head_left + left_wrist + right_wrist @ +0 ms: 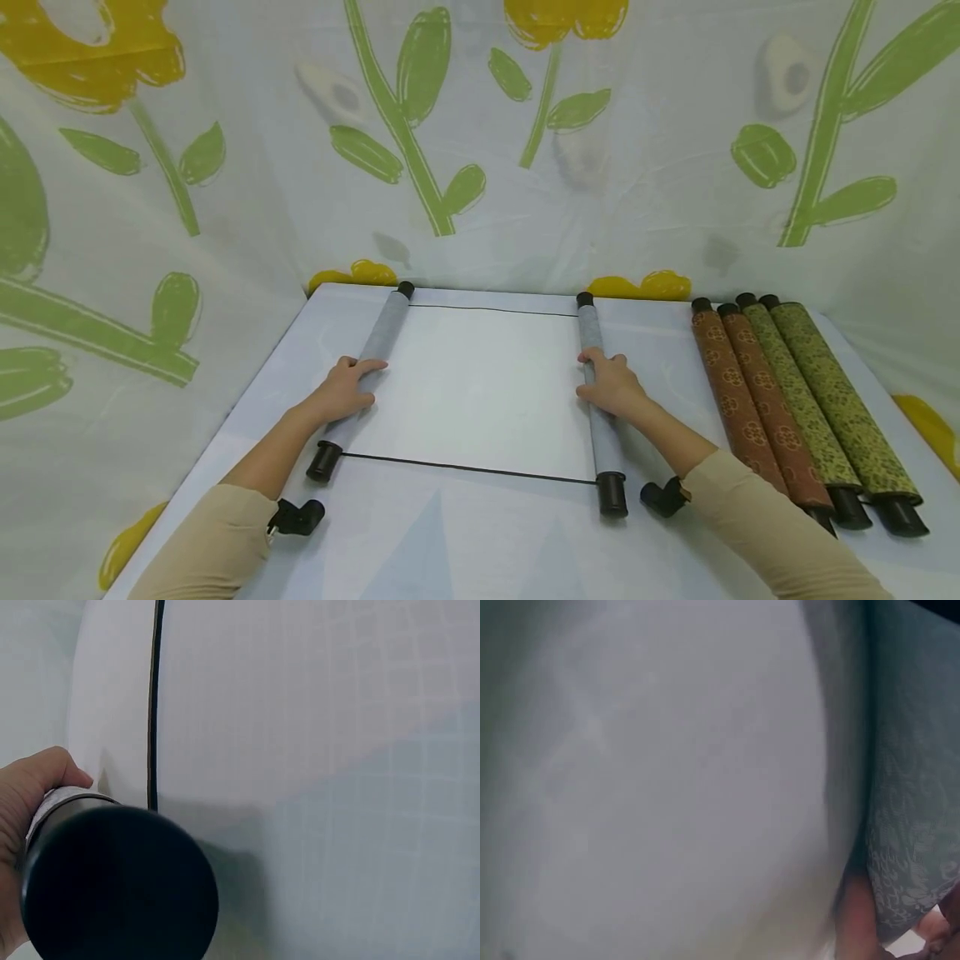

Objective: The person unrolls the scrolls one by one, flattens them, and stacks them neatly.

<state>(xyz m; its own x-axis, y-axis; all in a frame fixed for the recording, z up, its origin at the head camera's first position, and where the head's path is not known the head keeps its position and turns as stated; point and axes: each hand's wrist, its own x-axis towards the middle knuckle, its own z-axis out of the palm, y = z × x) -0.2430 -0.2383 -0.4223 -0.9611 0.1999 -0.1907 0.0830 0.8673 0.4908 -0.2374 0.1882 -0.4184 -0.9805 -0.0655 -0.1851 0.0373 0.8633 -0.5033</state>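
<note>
A hanging scroll (480, 383) lies partly unrolled, its blank white sheet spread between two grey rolls and edged by a thin dark line along the near and far sides. My left hand (341, 392) grips the left roll (386, 327) near its middle, thumb on the inner side. On the other side, my right hand (615, 385) holds the right roll (604, 442), fingers curled over it. Black knobs cap both rolls; the left near knob (120, 885) fills much of the left wrist view. The right wrist view shows pale floral patterning on the roll's backing (915, 825).
At the right side lie two brown-red rolled scrolls (750, 400) and two green ones (847, 400), side by side with black ends. The table (465, 542) has a pale cloth. A flower-printed curtain (637, 208) stands behind and to the left.
</note>
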